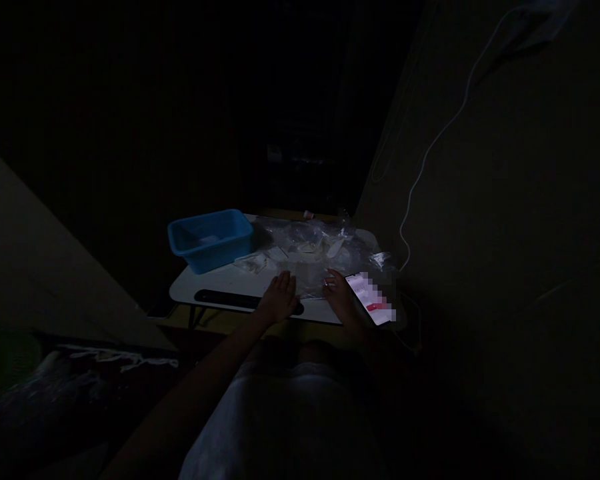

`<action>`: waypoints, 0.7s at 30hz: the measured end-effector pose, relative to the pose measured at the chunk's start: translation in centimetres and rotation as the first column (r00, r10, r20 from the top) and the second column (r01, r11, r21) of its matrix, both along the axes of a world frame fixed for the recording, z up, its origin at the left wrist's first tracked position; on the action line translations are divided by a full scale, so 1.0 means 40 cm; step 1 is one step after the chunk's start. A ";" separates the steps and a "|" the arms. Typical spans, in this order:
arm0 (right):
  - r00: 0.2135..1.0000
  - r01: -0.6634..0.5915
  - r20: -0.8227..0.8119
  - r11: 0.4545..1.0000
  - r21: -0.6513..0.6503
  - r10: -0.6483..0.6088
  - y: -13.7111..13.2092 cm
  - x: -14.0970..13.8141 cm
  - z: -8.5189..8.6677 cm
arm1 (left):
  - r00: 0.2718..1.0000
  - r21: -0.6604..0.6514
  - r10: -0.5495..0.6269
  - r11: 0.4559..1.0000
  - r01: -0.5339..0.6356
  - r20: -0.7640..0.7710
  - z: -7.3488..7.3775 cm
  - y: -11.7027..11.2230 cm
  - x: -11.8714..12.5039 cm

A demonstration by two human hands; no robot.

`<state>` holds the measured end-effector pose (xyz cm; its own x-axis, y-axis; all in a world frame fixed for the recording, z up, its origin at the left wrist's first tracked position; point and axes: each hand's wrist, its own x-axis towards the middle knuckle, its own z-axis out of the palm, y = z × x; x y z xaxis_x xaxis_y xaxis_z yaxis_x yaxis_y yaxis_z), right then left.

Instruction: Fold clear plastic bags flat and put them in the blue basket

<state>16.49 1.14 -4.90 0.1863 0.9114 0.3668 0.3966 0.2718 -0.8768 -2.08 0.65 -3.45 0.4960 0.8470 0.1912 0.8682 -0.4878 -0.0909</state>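
From where I stand, the room is very dark, with 2 bare hands working over a small white table [184,288]. The left hand [280,298] lies palm down, fingers nearly straight and together, gripping nothing I can see. The right hand [337,291] has its fingers bent; whether they pinch anything I cannot tell. Between the hands lies a clear plastic sheet or bag [309,275], its near edge glinting. It looks light, limp and slippery, likely to crease or slide; I'd take it by 2 edges, flat between thumb and fingertips. Pale, thin pieces [321,247] lie just beyond the hands, a blue basin [216,249] beyond the left, a lit phone [363,295] just beside the right.
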 end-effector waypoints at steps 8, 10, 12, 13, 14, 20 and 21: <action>0.999 -0.011 -0.051 0.998 -0.059 0.008 -0.017 -0.001 0.023 | 1.000 -0.014 -0.011 1.000 0.011 -0.007 -0.001 0.003 -0.001; 0.998 0.019 -0.052 0.999 -0.044 -0.022 -0.019 0.001 0.024 | 1.000 -0.024 -0.013 1.000 0.013 0.001 -0.004 0.004 -0.002; 0.997 0.054 -0.053 0.998 -0.023 -0.055 -0.020 0.004 0.022 | 1.000 -0.031 -0.014 0.999 0.014 0.015 -0.005 0.004 -0.004; 0.997 0.064 -0.051 0.998 -0.017 -0.065 -0.020 0.005 0.021 | 1.000 -0.031 -0.018 0.999 0.018 0.025 -0.005 0.004 -0.005; 0.996 0.070 -0.048 0.997 -0.015 -0.071 -0.020 0.006 0.020 | 0.999 -0.027 -0.024 0.999 0.025 0.036 -0.005 0.003 -0.005; 0.990 0.138 -0.023 0.990 -0.005 -0.138 -0.019 0.008 0.013 | 0.995 -0.027 -0.041 0.999 0.043 0.091 0.000 0.000 -0.006; 0.989 0.144 -0.022 0.990 -0.004 -0.144 -0.018 0.008 0.013 | 0.995 -0.031 -0.039 0.999 0.042 0.097 0.001 -0.001 -0.005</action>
<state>16.79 0.41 -4.40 0.3234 0.8754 0.3591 0.4118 0.2115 -0.8864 -2.29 0.60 -3.39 0.5103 0.8335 0.2120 0.8518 -0.5238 0.0091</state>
